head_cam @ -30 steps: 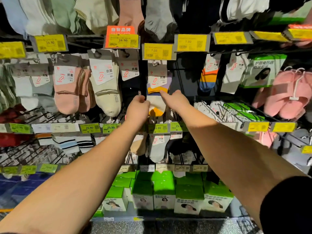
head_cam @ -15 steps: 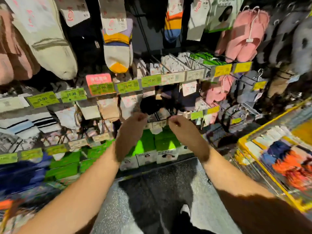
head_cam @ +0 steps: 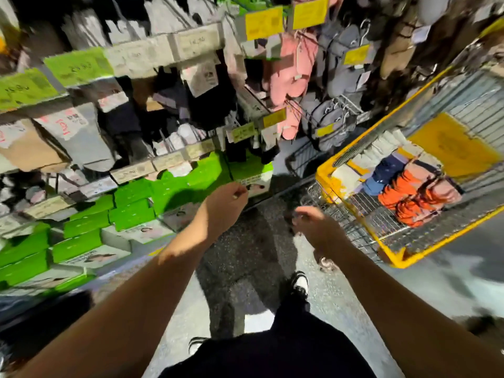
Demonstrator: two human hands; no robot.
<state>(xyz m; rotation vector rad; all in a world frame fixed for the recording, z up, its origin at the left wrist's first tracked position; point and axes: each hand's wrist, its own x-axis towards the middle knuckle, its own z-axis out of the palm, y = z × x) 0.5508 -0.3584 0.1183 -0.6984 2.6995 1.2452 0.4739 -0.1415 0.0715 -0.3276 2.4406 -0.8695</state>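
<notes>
The green-topped boxes [head_cam: 191, 175] nearest my left hand [head_cam: 226, 207] stand packed in rows, their white fronts facing out, the print too blurred to read. Just beside my right hand [head_cam: 316, 227] stands a yellow-framed wire cart [head_cam: 327, 184], tilted in my view.

1 view, head-worn wide-angle: looks steeply down and forward, close above left hand [head_cam: 226, 207], right hand [head_cam: 316, 227]; rack [head_cam: 169, 50] left, yellow wire bin [head_cam: 326, 184] right, floor [head_cam: 245, 246] below.
</notes>
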